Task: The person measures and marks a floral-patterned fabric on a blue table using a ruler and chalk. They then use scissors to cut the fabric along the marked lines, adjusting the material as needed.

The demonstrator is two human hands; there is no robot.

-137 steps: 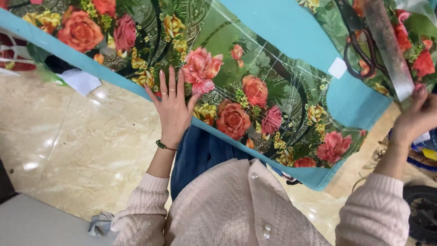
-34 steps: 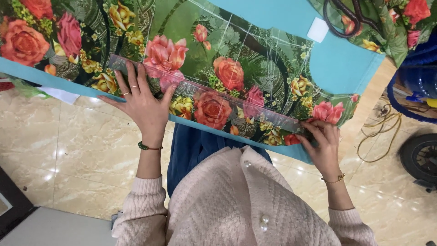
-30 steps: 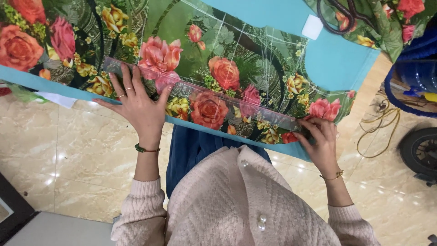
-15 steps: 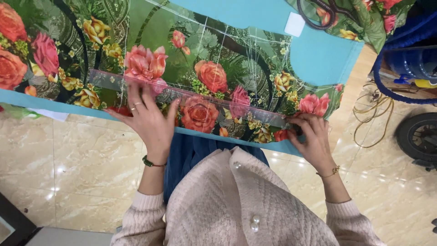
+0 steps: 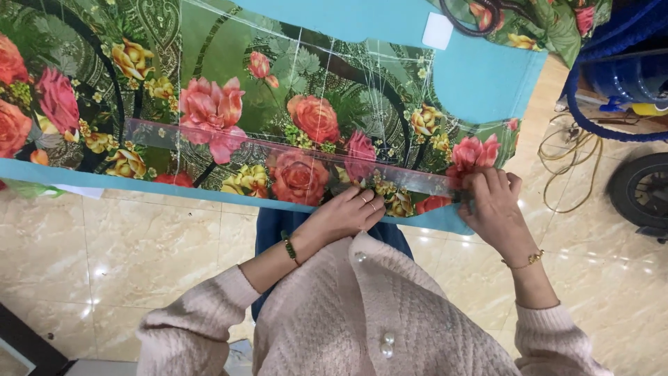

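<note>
A green fabric (image 5: pixel 292 90) printed with pink and orange roses lies spread on a turquoise table (image 5: pixel 480 76). A long clear plastic ruler (image 5: pixel 278 150) rests across the cloth near the table's front edge. My left hand (image 5: pixel 344 212) presses flat on the cloth just below the ruler's right half, fingers together. At the ruler's right end, my right hand (image 5: pixel 490 202) has its fingers curled against the cloth; whether it pinches something small is hidden.
Black-handled scissors (image 5: pixel 480 10) lie at the far right on another piece of floral cloth. A small white square (image 5: pixel 437 30) sits on the table. Blue containers (image 5: pixel 619 69), a yellow cord (image 5: pixel 567 150) and a dark wheel (image 5: pixel 640 191) stand on the tiled floor at right.
My left hand has slid right along the ruler, from its left part to near its right half. The right hand stays at the ruler's right end. The camera view has shifted.
</note>
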